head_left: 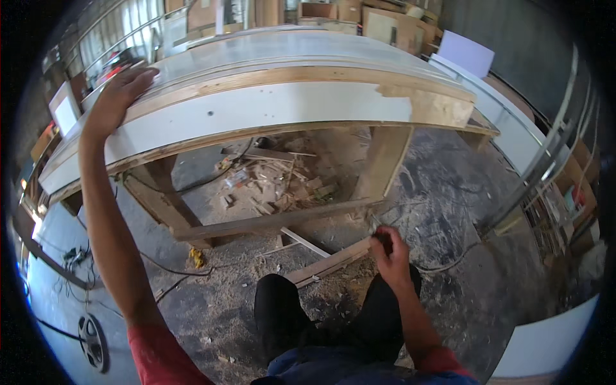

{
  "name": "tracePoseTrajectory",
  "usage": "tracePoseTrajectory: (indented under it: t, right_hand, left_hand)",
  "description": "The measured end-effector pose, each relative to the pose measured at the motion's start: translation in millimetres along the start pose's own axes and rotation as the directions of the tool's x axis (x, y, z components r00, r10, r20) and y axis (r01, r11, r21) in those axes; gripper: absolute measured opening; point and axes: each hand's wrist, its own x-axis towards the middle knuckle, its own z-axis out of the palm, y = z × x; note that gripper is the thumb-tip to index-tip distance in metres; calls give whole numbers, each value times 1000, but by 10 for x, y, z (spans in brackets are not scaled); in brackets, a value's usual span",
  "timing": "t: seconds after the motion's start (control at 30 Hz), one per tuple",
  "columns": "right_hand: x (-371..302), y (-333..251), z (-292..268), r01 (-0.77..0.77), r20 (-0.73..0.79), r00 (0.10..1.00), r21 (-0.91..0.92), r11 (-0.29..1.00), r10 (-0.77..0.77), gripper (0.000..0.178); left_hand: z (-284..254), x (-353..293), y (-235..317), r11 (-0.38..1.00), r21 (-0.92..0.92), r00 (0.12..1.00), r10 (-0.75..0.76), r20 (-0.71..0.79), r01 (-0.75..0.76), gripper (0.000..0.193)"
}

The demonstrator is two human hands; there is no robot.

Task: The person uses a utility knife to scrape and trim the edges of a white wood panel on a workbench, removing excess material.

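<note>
My left hand (128,93) rests on the near left edge of a large panel (289,48), fingers stretched out over its top. The panel lies on a wooden table frame, its front edge made of bare wood strips above a white board (256,106) with a torn patch at the right end. Low in front of the frame, my right hand (393,255) is closed with its fingers curled. Whatever it may hold is hidden in the dark gap between the fingers. Just left of it, a wooden plank (333,262) lies on the floor.
Wood offcuts (276,176) and sawdust lie under the frame, behind its low crossbar (276,219). Cables (170,289) cross the floor at left, near a dark wheel (93,343). A pale board (545,343) is at lower right. A metal rail (545,154) slants along the right.
</note>
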Motion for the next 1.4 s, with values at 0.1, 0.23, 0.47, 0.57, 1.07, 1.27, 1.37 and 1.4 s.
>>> tracePoseTrajectory:
  t: [0.1, 0.23, 0.47, 0.57, 1.07, 1.27, 1.37, 1.4]
  right_hand:
    - [219, -371, -208, 141, -197, 970, -7, 990, -139, 29]
    - [558, -873, -517, 391, -350, 830, -189, 901, -434, 31]
    - [1299, -1454, -869, 645, -239, 512, -527, 553, -825, 36]
    - [1579, -1629, -1175, 673, -115, 421, -625, 395, -900, 39]
    - [2222, -2558, -1376, 774, 445, 296, -631, -61, -845, 36]
    - [2191, -2532, -1418, 756, 417, 273, -651, -75, -867, 31]
    - [2187, -2550, -1382, 773, 430, 313, -634, -36, -847, 29]
    - [2196, -2552, -1357, 779, 432, 321, -627, -25, -843, 29]
  left_hand:
    - [57, -1, 107, 996, -82, 999, -43, 28, 45, 51]
    - [77, 67, 1, 994, -83, 997, -75, 21, 76, 52]
    - [50, -6, 16, 994, -68, 997, -81, 20, 82, 54]
    - [44, 69, -20, 998, -43, 997, -48, 61, 50, 61]
    - [60, 6, 32, 994, -29, 994, -100, 38, 101, 55]
    - [55, 33, 10, 997, -8, 996, -75, 46, 75, 56]
    - [64, 23, -6, 988, -68, 989, -138, 45, 141, 57]
    - [60, -1, -3, 986, -67, 988, -147, 46, 150, 57]
